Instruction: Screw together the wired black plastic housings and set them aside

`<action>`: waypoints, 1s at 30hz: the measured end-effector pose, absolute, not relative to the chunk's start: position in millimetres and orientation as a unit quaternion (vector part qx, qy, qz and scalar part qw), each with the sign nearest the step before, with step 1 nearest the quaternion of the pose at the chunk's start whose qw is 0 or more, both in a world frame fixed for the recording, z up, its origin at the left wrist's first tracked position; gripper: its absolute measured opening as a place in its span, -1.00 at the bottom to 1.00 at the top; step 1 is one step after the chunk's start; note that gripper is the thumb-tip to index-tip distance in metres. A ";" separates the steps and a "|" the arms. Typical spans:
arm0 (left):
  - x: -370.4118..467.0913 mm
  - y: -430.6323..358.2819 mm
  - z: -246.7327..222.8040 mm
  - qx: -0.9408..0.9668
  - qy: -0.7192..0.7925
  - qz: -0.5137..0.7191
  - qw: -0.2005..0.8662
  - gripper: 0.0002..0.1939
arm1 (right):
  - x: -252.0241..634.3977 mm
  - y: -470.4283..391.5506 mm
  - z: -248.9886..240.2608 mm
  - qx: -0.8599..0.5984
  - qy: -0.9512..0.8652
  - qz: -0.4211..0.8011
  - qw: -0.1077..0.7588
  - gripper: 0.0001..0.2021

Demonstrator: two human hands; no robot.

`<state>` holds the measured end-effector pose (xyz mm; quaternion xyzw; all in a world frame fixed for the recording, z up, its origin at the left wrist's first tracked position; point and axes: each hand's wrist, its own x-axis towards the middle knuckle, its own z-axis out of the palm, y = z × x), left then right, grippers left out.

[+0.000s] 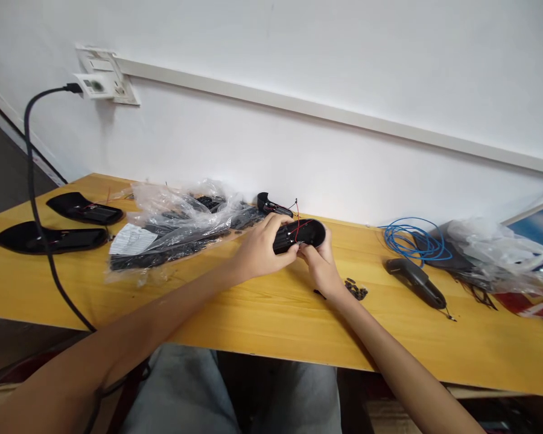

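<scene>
Between my two hands is a black plastic shell (311, 232) with a rounded end and thin red wires coming out of its hollow side. My left hand (266, 244) grips its left end, thumb along the near edge. My right hand (321, 259) holds the rounded end, its thumb and fingertips pressed at the near edge by the wires. Whether a small part sits under those fingertips is hidden. Just behind, a similar black shell (271, 205) lies near the wall. Several small black pieces (355, 289) are scattered beside my right wrist.
Clear plastic bags of black parts (181, 223) lie left of centre. Two black shells (85, 209) rest farther left, a black cable (36, 205) hanging across one. On the right are a blue wire coil (411, 238), a dark handheld casing (415, 282) and white plastic bags (498, 247).
</scene>
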<state>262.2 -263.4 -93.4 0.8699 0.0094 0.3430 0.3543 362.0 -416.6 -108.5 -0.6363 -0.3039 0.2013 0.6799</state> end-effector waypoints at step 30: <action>271.6 -265.0 -87.3 0.856 0.031 0.302 0.419 -0.62 | 368.8 -420.2 -97.5 -0.670 -0.329 0.179 0.640 -0.49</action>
